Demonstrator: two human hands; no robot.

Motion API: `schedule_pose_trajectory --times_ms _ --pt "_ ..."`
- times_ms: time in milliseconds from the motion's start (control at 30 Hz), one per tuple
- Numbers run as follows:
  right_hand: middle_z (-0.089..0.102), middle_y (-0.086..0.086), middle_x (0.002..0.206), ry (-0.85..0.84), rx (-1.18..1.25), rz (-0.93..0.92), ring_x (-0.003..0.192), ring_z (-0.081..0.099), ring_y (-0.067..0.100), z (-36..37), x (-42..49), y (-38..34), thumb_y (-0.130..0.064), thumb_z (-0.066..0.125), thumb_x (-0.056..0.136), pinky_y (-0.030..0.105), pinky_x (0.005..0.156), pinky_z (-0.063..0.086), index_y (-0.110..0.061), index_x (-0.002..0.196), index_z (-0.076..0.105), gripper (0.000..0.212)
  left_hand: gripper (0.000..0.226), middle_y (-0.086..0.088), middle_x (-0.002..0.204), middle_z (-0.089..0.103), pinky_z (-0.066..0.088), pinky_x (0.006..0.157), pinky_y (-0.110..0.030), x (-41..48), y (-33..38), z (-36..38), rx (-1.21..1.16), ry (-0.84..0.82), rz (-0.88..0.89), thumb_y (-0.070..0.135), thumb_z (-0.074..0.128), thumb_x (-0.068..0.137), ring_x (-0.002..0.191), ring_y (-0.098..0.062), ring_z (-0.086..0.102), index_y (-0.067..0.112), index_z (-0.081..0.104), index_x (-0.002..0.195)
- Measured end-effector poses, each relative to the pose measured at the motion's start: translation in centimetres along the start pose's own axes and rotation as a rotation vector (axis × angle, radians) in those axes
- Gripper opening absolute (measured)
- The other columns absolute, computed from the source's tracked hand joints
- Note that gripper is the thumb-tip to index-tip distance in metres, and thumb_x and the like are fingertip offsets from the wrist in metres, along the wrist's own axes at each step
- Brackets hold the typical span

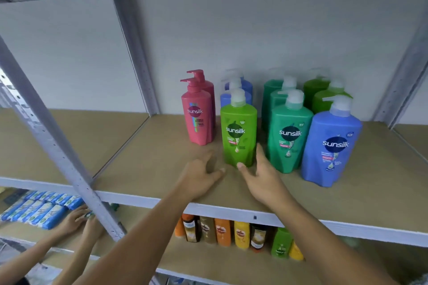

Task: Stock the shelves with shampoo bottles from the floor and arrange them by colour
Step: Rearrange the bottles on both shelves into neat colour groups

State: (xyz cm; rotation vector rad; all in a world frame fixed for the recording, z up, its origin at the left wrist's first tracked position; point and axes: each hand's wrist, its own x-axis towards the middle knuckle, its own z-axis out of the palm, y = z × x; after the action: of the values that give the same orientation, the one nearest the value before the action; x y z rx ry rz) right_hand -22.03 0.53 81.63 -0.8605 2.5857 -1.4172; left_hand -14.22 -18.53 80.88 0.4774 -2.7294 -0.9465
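A light green shampoo bottle stands at the front of the brown shelf, ahead of two blue bottles. My right hand is open at its base, thumb and forefinger on either side of the bottle's foot. My left hand rests open on the shelf board just left of the bottle, apart from it. Two pink bottles stand to the left. A row of teal green bottles, a large blue bottle and more light green bottles stand to the right.
A grey slanted steel post crosses the left side. On the lower shelf stand orange, yellow, brown and green bottles. At lower left another person's hands touch blue packets.
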Motion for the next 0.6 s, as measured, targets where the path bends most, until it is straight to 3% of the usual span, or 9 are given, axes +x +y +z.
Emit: schedule_pose_trajectory --times_ms 100,167,233,367,533,600 --pt "0.052 -0.003 0.147 0.087 0.05 0.016 0.131 0.052 0.015 1.2 1.5 -0.1 -0.034 0.065 0.095 0.022 0.104 0.038 -0.022 0.158 0.019 0.079 0.077 0.004 0.14 0.06 0.045 0.11 -0.034 2.2 -0.7 0.3 -0.195 -0.036 0.084 0.053 0.072 0.08 0.129 -0.013 0.057 0.038 0.038 0.147" --pt "0.053 -0.013 0.138 0.124 0.077 0.019 0.124 0.053 0.01 1.5 1.9 -0.3 -0.031 0.067 0.095 0.019 0.098 0.038 -0.024 0.155 0.024 0.074 0.073 0.012 0.141 0.059 0.042 0.11 -0.023 3.0 -0.5 0.6 -0.325 -0.103 0.164 0.031 0.077 0.085 0.129 0.002 0.053 0.04 0.038 0.147" --pt "0.055 -0.014 0.129 0.162 0.093 0.031 0.12 0.056 0.009 1.7 2.1 -0.4 -0.031 0.068 0.093 0.019 0.094 0.039 -0.025 0.15 0.03 0.069 0.066 0.009 0.131 0.064 0.044 0.106 -0.017 3.7 0.0 0.7 -0.417 -0.121 0.207 0.009 0.075 0.088 0.119 0.006 0.058 0.039 0.044 0.138" --pt "0.058 -0.011 0.128 0.173 0.088 0.049 0.118 0.055 0.008 1.7 1.8 -0.5 -0.03 0.07 0.092 0.022 0.096 0.04 -0.024 0.146 0.034 0.065 0.045 0.0 0.104 0.072 0.052 0.101 -0.032 4.5 -0.4 0.5 -0.489 -0.087 0.201 0.006 0.077 0.086 0.099 -0.005 0.068 0.024 0.058 0.123" --pt "0.055 -0.018 0.135 0.117 0.054 0.044 0.123 0.053 0.002 0.3 -0.8 -0.1 -0.039 0.07 0.091 0.029 0.107 0.043 -0.033 0.147 0.033 0.068 0.039 -0.008 0.089 0.073 0.053 0.082 -0.017 3.5 -0.1 -0.4 -0.527 -0.158 0.27 0.012 0.085 0.079 0.084 -0.009 0.071 0.029 0.063 0.106" --pt "0.058 -0.018 0.134 0.109 0.065 0.046 0.122 0.055 -0.001 -0.5 -2.3 0.3 -0.041 0.072 0.089 0.033 0.106 0.047 -0.034 0.145 0.035 0.068 0.04 -0.011 0.09 0.074 0.055 0.083 -0.02 3.0 0.3 -0.3 -0.553 -0.234 0.28 0.013 0.087 0.076 0.086 -0.017 0.072 0.023 0.067 0.109"
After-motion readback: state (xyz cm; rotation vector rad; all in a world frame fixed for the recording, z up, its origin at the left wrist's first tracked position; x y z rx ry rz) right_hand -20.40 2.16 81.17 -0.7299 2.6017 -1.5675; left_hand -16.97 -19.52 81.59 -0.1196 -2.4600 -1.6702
